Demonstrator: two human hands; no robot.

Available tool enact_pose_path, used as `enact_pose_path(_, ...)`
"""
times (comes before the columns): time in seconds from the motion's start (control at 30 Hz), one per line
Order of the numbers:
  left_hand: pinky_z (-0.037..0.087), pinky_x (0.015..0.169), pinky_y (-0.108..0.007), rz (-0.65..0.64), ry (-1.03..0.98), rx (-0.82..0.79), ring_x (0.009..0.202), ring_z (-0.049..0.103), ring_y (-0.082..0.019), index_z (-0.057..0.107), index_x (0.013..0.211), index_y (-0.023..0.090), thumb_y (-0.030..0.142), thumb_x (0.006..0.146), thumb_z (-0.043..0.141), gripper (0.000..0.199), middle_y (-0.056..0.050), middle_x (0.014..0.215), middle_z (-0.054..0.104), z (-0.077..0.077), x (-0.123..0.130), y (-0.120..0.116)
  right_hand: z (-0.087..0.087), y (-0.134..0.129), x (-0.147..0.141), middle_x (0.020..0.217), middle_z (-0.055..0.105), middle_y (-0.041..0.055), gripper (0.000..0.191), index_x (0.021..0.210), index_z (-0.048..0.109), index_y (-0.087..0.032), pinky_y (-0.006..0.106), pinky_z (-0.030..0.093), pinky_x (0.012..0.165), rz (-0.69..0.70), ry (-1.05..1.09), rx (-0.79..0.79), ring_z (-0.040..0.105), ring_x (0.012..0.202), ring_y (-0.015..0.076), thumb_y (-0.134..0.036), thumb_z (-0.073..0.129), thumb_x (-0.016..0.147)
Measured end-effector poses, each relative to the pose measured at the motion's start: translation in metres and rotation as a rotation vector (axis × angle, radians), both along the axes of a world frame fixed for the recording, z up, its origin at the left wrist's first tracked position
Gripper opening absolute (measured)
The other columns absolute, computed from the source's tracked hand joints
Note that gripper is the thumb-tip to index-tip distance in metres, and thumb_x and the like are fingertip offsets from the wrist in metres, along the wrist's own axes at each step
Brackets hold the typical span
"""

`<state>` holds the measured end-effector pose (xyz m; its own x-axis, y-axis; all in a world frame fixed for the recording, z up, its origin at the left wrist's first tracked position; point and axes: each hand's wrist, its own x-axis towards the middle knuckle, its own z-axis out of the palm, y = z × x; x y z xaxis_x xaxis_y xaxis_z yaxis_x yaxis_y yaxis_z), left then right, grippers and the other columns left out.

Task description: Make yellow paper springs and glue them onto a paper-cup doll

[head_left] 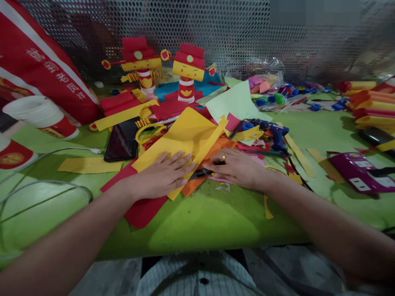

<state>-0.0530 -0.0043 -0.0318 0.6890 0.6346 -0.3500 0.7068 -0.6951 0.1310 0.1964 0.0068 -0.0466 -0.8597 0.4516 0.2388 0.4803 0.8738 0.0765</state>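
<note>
My left hand [165, 174] lies flat with its fingers spread on a sheet of yellow paper [185, 131]. A narrow yellow strip [208, 144] runs slantwise along the sheet's right side. Red paper [146, 211] sticks out under the yellow sheet at the lower left. My right hand [237, 166], with a ring on one finger, is curled over a dark, narrow tool [200, 173]; the fingers hide most of it, so its kind is unclear. Orange paper [194, 186] lies beneath that tool.
Two paper figures in red hats [187, 68] stand at the back. A blue glue gun [276, 133] lies right among scraps. A phone [121, 139], paper cups [46, 117] and a cable [77, 150] are left. A purple power strip [359, 170] sits right.
</note>
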Motion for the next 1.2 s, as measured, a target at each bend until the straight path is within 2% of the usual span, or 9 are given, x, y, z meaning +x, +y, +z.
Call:
enact_pose_path(0.47,0.005,0.109,-0.048,0.000,-0.017,-0.016,0.140,0.002,-0.024,0.010,0.144,0.027,0.049,0.092,0.008,0.057,-0.004,0.153,0.010,-0.002,0.000,0.001,0.004,-0.005,-0.003,0.098,0.064,0.0110,0.032,0.116,0.061,-0.021,0.033,0.043,0.073,0.005,-0.087,-0.073,0.055,0.086,0.0206,-0.027,0.049,0.087)
enact_pose_path(1.2,0.005,0.109,-0.047,0.011,-0.016,0.001,0.140,0.003,-0.023,0.013,0.144,0.026,0.045,0.093,0.012,0.054,-0.003,0.152,0.012,-0.002,0.002,0.001,0.008,-0.014,-0.014,0.096,0.065,0.0114,0.031,0.116,0.060,-0.020,0.036,0.045,0.072,0.055,-0.069,-0.070,0.056,0.087,0.0221,-0.025,0.047,0.088)
